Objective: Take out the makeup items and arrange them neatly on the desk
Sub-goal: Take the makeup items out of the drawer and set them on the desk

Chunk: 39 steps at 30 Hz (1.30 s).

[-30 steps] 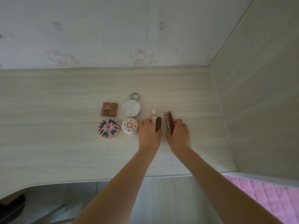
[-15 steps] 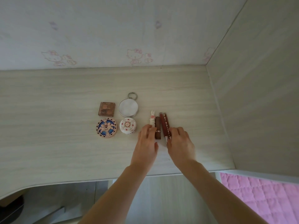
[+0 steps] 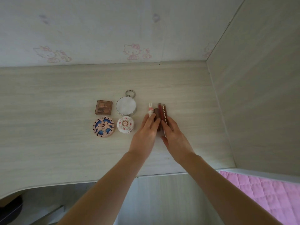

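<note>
No grip is closed: the left hand [image 3: 146, 133] and right hand [image 3: 174, 138] are laid flat, fingers straight, against a rabbit-topped stick [image 3: 150, 109], a brown tube [image 3: 156, 114] and two slim red tubes [image 3: 162, 113], seemingly so that these smooth cylinders are squared into one row. At 9 o'clock on the pale wood-grain surface [image 3: 48, 111], a square palette [image 3: 103, 107], a ringed metal tin [image 3: 126, 106] and two ornate round compacts [image 3: 103, 126] are already set in a block.

left hand [image 3: 146, 133], right hand [image 3: 174, 137], fingers [image 3: 151, 120] straight
</note>
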Tool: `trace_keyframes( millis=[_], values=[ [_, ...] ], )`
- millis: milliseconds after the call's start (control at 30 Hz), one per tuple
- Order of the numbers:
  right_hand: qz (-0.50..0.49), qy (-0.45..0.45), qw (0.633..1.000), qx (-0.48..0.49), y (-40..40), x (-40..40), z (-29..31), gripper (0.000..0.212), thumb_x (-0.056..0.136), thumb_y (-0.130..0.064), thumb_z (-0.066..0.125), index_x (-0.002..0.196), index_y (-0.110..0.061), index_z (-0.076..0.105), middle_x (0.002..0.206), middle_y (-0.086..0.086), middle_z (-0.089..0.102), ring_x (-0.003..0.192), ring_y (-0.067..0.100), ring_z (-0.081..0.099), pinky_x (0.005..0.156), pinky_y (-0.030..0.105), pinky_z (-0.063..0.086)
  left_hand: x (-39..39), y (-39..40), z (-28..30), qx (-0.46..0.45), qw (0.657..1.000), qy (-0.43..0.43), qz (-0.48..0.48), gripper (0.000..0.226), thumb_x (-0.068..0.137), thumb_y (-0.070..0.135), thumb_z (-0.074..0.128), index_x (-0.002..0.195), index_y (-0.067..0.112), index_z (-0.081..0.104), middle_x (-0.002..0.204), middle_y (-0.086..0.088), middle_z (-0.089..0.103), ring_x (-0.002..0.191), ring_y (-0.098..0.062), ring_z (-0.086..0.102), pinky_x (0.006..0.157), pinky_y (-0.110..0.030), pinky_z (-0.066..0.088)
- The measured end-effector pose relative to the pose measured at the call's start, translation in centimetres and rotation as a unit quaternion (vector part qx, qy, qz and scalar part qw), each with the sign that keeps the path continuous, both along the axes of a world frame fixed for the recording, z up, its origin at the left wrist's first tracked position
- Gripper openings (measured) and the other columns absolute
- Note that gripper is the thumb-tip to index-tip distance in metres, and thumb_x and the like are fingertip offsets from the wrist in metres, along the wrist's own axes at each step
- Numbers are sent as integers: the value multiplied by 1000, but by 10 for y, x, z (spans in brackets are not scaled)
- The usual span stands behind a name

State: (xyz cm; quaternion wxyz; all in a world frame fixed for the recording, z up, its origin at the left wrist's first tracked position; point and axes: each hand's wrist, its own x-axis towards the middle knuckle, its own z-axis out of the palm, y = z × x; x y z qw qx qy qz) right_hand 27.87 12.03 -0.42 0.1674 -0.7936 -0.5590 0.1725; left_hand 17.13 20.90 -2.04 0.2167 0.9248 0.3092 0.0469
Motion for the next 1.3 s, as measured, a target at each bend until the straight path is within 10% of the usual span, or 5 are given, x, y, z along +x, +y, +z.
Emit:
trace_keyframes(
  millis=[167, 367, 533, 1300],
  values=[
    [-30, 75, 996, -27, 12, 6, -4, 59, 95, -13, 52, 148, -8, 27, 156, 9, 19, 142, 24, 25, 115, 34, 29, 9, 2, -1, -4, 1000, -21, 14, 50, 93, -2, 48, 142, 8, 39, 156, -11, 23, 147, -25, 12, 112, -29, 29],
    [-28, -10, 999, -19, -1, 5, -4, 64, 92, -18, 60, 146, -5, 30, 152, 11, 27, 142, 19, 26, 114, 20, 19, 4, -5, 3, 14, 999, -36, 24, 55, 86, -8, 54, 139, 1, 41, 151, -16, 32, 145, -32, 19, 116, -31, 18],
    [-39, -16, 999, -14, -32, 1, 3, 66, 91, -19, 61, 146, -4, 28, 150, 10, 31, 142, 19, 27, 111, 20, 22, -19, -32, 10, 2, 999, -34, 32, 62, 85, -4, 54, 143, 5, 33, 153, -9, 30, 146, -24, 17, 111, -32, 34],
    [54, 11, 993, -105, -311, -108, -42, 55, 96, -29, 50, 143, -6, 33, 140, 7, 44, 136, 20, 34, 106, 29, 39, -177, -305, -39, -76, 991, 106, 29, 43, 98, 26, 43, 140, 15, 40, 143, 1, 44, 137, -15, 33, 109, -27, 29]
  ],
)
